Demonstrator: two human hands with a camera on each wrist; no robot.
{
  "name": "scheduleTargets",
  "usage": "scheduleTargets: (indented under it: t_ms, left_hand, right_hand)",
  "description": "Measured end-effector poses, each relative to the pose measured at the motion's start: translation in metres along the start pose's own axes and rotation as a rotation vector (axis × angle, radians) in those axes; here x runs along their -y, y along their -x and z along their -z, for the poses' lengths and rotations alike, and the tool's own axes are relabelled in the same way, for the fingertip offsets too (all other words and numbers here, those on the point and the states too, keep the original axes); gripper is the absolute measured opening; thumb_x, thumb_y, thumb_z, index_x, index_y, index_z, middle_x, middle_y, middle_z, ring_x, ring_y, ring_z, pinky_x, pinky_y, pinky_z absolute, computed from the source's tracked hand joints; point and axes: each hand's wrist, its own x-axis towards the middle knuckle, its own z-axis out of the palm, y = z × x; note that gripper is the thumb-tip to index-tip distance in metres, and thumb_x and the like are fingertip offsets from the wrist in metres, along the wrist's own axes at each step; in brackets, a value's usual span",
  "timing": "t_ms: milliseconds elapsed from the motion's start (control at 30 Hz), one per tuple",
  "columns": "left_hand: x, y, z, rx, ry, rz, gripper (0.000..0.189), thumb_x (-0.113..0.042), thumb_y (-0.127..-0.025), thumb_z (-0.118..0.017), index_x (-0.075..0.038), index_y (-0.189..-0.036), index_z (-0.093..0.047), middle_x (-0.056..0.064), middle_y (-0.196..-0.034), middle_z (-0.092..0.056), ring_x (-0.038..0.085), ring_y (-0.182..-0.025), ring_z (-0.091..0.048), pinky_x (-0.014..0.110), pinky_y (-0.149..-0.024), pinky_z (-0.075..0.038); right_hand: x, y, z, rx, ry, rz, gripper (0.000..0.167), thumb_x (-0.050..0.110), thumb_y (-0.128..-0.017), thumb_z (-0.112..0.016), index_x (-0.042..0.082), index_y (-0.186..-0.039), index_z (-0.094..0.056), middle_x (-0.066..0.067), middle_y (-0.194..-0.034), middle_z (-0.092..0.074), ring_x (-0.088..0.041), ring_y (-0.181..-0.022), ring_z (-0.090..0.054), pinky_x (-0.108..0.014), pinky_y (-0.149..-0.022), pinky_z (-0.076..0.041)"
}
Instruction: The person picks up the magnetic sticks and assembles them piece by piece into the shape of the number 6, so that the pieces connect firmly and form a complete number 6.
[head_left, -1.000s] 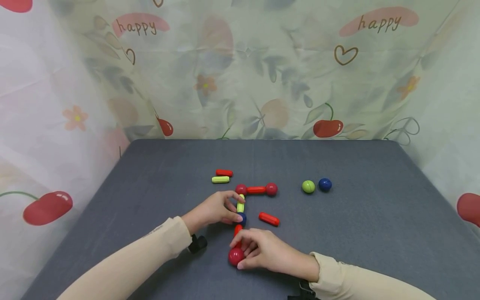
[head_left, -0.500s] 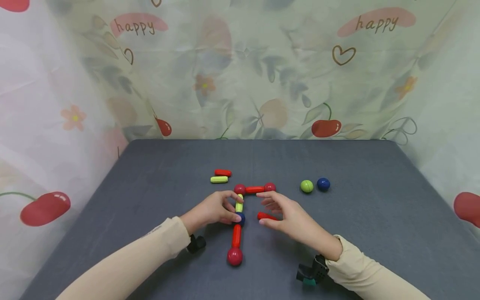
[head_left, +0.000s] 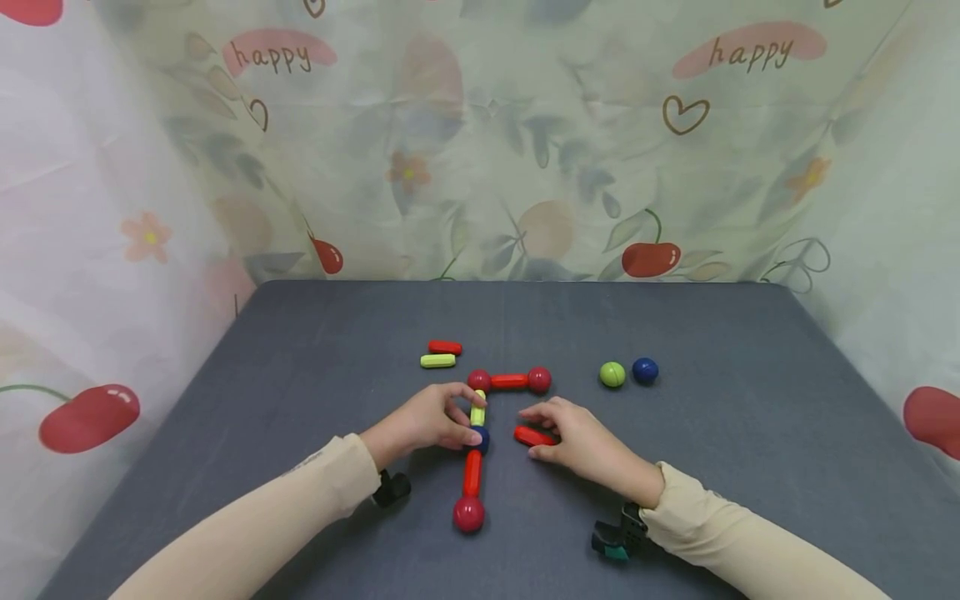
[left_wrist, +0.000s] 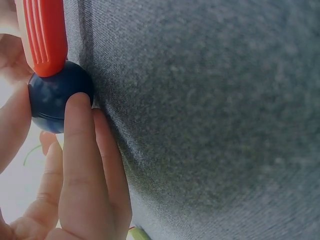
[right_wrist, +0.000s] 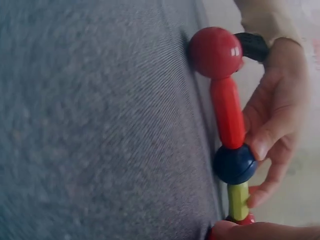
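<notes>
My left hand pinches a blue ball between thumb and fingers. The ball joins a yellow-green rod on its far side to a red rod on its near side. A red ball caps the near end. Beyond the yellow-green rod, another red ball joins a sideways red rod ending in a further red ball. My right hand straddles a loose red rod, thumb and forefinger apart on either side; contact is unclear.
A loose red rod and a yellow-green rod lie at the back, left of the joined pieces. A green ball and a blue ball rest at the right. Patterned cloth hangs behind the dark table.
My right hand has left the near red ball and red rod, moved away and to the right, and lowered around the loose red rod. My left hand stays on the blue ball.
</notes>
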Motion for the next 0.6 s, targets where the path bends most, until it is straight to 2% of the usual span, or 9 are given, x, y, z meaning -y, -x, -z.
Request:
scheduleTargets:
  t_ms: [300, 600]
  left_hand:
    - [0.0002, 0.0006, 0.0, 0.002, 0.002, 0.004, 0.048, -0.01, -0.075, -0.083, -0.017, -0.119, -0.063, 0.01, -0.091, -0.063, 0.018, -0.075, -0.064, 0.03, -0.071, -0.058]
    - [0.0002, 0.0009, -0.0003, -0.001, 0.005, -0.012, 0.048, -0.009, -0.075, -0.082, -0.016, -0.119, -0.063, 0.01, -0.091, -0.062, 0.018, -0.074, -0.063, 0.031, -0.071, -0.058]
  right_hand:
    - [0.0038, -0.0069, -0.0018, 0.003, 0.043, -0.034, 0.027, 0.007, -0.079, -0.078, 0.014, -0.104, -0.072, 0.003, -0.092, -0.062, -0.01, -0.08, -0.056, -0.03, -0.075, -0.051]
    - [0.0068, -0.0085, -0.002, 0.025, 0.058, 0.008, 0.026, 0.006, -0.08, -0.078, 0.014, -0.104, -0.073, 0.004, -0.089, -0.062, -0.01, -0.078, -0.054, -0.027, -0.073, -0.05]
